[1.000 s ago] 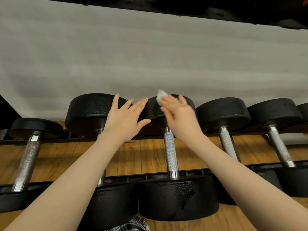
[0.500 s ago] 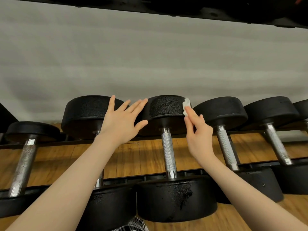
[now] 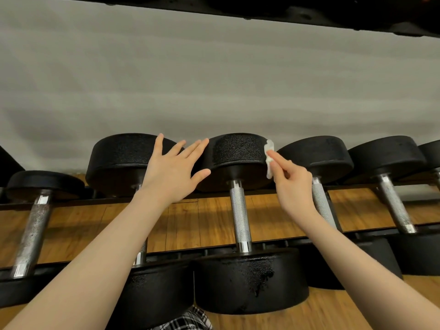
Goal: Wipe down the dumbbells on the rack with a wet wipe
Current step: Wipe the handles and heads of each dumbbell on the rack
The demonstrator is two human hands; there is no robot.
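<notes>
Judging by how things lie, the job is partway: the rack (image 3: 273, 241) carries a row of dumbbells, and only the middle dumbbell (image 3: 239, 160) is being worked, its near head glistening as if wet; the others show no clear sign either way. The left hand (image 3: 170, 173) rests flat, fingers spread, across two far heads. The right hand (image 3: 289, 181) pinches the wipe (image 3: 269, 158) against the middle far head's right edge.

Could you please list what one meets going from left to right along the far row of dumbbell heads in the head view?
Small black dumbbell head → large black dumbbell head → left hand → textured black dumbbell head → white wet wipe → right hand → black dumbbell head → black dumbbell head.
</notes>
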